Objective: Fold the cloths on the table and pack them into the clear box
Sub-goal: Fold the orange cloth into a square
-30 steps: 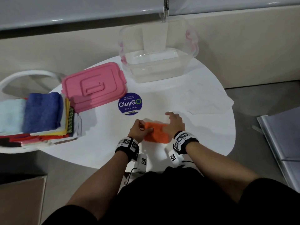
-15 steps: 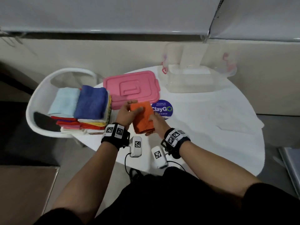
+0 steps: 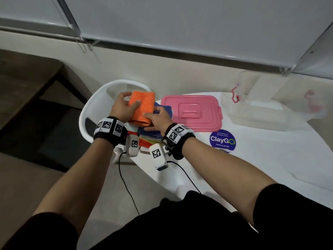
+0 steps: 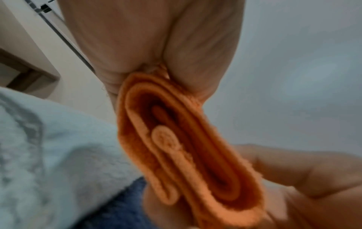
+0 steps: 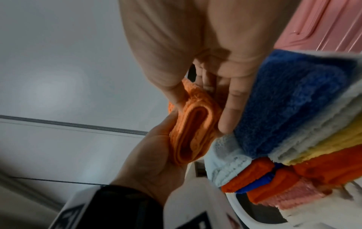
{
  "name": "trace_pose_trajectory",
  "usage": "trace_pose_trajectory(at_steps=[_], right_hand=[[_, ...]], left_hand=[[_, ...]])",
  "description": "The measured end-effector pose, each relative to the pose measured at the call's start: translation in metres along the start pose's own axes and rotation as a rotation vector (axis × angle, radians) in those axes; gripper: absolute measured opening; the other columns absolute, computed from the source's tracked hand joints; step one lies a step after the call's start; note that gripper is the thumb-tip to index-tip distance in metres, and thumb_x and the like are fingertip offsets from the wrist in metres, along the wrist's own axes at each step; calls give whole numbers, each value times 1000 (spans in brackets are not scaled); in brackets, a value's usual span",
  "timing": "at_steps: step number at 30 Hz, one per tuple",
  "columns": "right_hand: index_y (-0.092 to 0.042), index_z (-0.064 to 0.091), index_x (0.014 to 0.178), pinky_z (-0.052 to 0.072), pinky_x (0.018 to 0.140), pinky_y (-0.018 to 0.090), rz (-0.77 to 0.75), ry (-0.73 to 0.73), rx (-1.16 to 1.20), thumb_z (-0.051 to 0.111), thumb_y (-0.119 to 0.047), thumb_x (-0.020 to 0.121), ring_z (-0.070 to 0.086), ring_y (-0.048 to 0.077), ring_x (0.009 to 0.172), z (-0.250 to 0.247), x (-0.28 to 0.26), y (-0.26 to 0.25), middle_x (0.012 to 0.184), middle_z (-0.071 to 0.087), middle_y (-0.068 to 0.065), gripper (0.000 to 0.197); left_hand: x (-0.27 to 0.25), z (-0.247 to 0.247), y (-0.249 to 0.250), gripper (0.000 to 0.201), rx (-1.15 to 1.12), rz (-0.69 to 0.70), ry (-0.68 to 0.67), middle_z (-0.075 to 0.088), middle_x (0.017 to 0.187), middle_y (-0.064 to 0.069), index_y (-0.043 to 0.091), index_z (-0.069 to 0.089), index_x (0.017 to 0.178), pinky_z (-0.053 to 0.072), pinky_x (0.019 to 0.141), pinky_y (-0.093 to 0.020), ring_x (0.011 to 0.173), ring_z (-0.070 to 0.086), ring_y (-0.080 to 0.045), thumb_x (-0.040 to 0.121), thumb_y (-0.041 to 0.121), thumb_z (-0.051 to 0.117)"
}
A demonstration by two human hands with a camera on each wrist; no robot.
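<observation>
A folded orange cloth (image 3: 142, 107) is held in the air by both hands, above the stack of folded cloths (image 3: 153, 138) on the white chair. My left hand (image 3: 129, 101) grips its left side, thumb on top. My right hand (image 3: 153, 114) pinches its near right corner. The left wrist view shows the cloth's layered folded edge (image 4: 186, 155) between thumb and fingers. In the right wrist view the cloth (image 5: 188, 131) sits just left of the stack's blue top cloth (image 5: 290, 96). The clear box (image 3: 266, 112) stands open at the table's far right.
The pink lid (image 3: 192, 112) lies flat on the white table (image 3: 270, 168) between the stack and the box. A round ClayGo sticker (image 3: 222, 140) is stuck in front of the lid. The white chair (image 3: 93, 105) stands against the table's left edge.
Both hands lifted the folded orange cloth off the table and carried it left, to above the stack on the chair. The head camera turned left with them.
</observation>
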State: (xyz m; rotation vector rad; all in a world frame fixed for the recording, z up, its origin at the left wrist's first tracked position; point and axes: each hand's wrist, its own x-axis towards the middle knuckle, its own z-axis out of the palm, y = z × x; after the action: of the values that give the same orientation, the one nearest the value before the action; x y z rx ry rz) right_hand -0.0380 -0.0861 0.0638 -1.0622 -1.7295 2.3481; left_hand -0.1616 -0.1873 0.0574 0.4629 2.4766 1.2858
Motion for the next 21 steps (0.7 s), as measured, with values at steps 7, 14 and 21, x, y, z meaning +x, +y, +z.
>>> trace_pose_trajectory(at_steps=[7, 14, 21], right_hand=[[-17, 54, 112, 59, 71, 43, -166, 77, -714, 72, -35, 86, 71, 30, 78, 5, 16, 14, 92, 73, 8, 36], [-25, 52, 102, 47, 70, 32, -241, 104, -748, 74, -49, 81, 57, 10, 72, -15, 28, 35, 80, 56, -10, 39], [-20, 64, 91, 46, 66, 21, -344, 96, -508, 77, -24, 83, 53, 4, 59, -36, 23, 34, 64, 55, -10, 16]], left_hand=[[13, 3, -35, 46, 475, 213, 71, 57, 128, -10, 26, 57, 129, 42, 95, -45, 115, 50, -36, 88, 45, 65], [16, 16, -55, 45, 489, 213, 5, 50, 138, -8, 32, 53, 137, 41, 98, -50, 119, 47, -39, 96, 50, 49], [20, 2, -37, 55, 410, 213, 63, 50, 138, -15, 21, 51, 139, 39, 104, -47, 123, 48, -39, 92, 50, 55]])
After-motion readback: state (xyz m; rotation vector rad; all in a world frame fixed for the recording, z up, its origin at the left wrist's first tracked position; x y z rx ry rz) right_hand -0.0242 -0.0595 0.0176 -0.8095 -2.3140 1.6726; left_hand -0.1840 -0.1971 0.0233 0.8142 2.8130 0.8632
